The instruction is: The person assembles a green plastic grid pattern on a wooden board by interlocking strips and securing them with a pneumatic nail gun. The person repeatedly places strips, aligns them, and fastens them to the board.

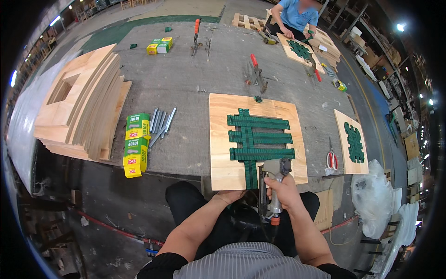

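Observation:
My right hand (pixel 284 189) is wrapped around the handle of a pneumatic staple gun (pixel 275 204), held upright at the near edge of a plywood frame board (pixel 226 176). Green webbing straps (pixel 269 153) lie across the board's cut-out, three running sideways. A lengthwise green strap (pixel 249 174) crosses them and reaches the near edge, just left of the gun. Against that edge rests my left hand (pixel 231 196), close to the strap's end; its fingers are hidden below the board, so their grip does not show.
Plywood boards (pixel 88 102) are stacked at left, beside staple boxes (pixel 135 144) and loose staple strips (pixel 161 124). Red-handled pliers (pixel 256 72) lie beyond my board. At right are scissors (pixel 331 159) and a webbed board (pixel 354 146). Across the table, a person (pixel 297 18) works on another board.

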Available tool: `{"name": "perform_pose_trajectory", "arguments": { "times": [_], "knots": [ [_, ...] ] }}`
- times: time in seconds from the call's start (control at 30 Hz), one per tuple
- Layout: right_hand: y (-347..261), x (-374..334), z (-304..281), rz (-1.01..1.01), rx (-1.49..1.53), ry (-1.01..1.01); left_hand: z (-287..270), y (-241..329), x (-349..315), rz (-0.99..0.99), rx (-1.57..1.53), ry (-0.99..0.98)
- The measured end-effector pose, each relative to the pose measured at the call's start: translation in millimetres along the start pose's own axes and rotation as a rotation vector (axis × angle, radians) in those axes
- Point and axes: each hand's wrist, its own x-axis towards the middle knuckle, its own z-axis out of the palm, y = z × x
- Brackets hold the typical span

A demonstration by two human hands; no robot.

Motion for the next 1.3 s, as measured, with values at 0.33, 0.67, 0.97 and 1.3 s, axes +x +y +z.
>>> {"name": "perform_pose_trajectory", "arguments": {
  "times": [0.33,0.67,0.97,1.3],
  "knots": [
    [9.9,1.5,22.5,-0.031,-0.104,-0.007,0.5,-1.8,-5.1,-0.036,-0.079,0.041],
    [13.0,1.1,29.7,0.004,-0.177,0.009,9.4,-5.1,-2.7,-0.061,-0.059,0.065],
    [18.3,-2.7,45.2,-0.003,-0.142,-0.008,5.0,-0.8,-3.5,-0.092,0.042,0.043],
    [29.8,-12.3,33.5,-0.069,-0.062,0.014,-1.6,9.2,-4.5,-0.128,-0.104,-0.092]
  ]
}}
